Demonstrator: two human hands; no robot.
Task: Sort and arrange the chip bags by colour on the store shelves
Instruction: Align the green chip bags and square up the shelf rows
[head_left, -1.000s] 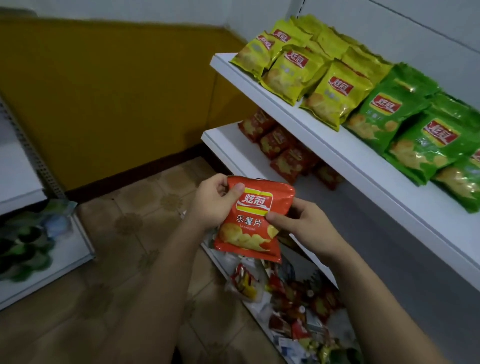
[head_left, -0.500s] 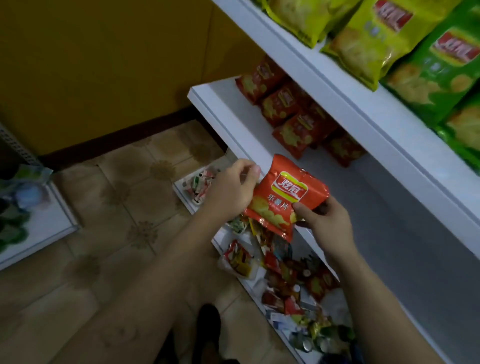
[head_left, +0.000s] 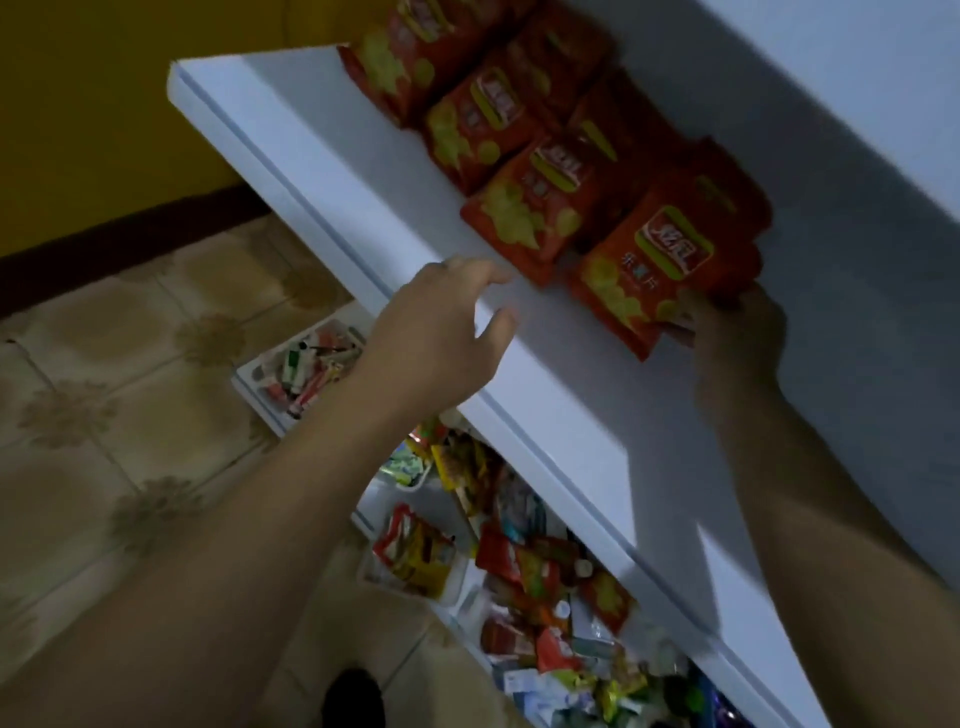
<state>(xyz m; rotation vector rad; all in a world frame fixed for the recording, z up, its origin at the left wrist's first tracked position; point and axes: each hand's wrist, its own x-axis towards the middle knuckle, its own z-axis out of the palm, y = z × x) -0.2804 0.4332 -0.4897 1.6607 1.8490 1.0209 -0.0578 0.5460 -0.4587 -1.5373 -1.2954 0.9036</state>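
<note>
1. We see the left hand (head_left: 441, 332) has let go of the red chip bag (head_left: 649, 265). Its fingers are spread over the shelf (head_left: 322, 171) edge.
2. The right hand (head_left: 737, 338) alone pinches the bag's lower corner.
3. The bag lies on the shelf, touching the red row (head_left: 530, 208). We judge placement nearly done.
4. We count four red bags in front, this one included, and at least three behind, partly hidden.

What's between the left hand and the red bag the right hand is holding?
In the head view, only bare white shelf separates the left hand from the held red bag; a neighbouring red bag's corner sits just behind the gap.
</note>
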